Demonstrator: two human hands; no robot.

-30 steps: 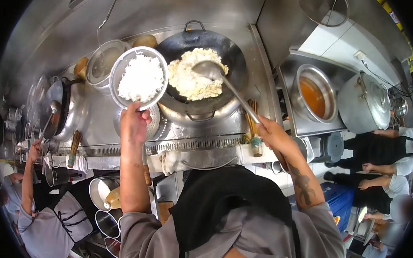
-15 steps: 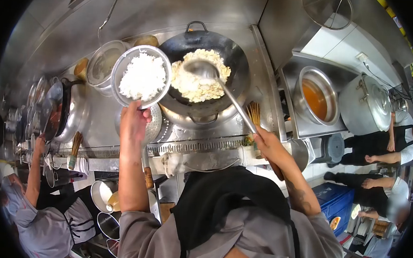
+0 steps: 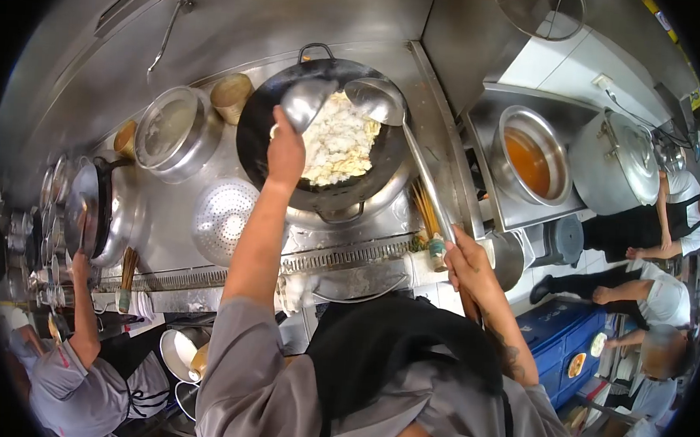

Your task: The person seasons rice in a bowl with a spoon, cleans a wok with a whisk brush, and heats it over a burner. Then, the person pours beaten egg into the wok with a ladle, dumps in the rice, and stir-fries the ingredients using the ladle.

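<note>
Person's L hand (image 3: 286, 148) grasps a shiny round metal bowl (image 3: 307, 104) at its edge, held tilted over the L part of a big black round metal wok (image 3: 258, 131); bowl is blurred, outer side to the cam, inside hidden. R hand (image 3: 468, 260) is clenched round the handle of a long-handled silver metal ladle (image 3: 374, 101), its round head above the wok's R side, next to the food; can't tell if it touches. White-and-yellow rice-and-egg mix (image 3: 342, 143) sits mid-wok, partly behind bowl & L forearm.

Round perforated metal strainer (image 3: 225, 221) lies L of wok on the steel tabletop (image 3: 168, 217), near the L forearm. Beyond it: wide round silver metal pot (image 3: 168, 130), w/ tan cylindrical container (image 3: 231, 100) btwn it & wok. Bundled tan stick brush (image 3: 425, 211) stands near the ladle handle. Further R, well apart: round steel basin w/ orange liquid (image 3: 527, 160), beside a large lidded grey metal pot (image 3: 618, 165).
</note>
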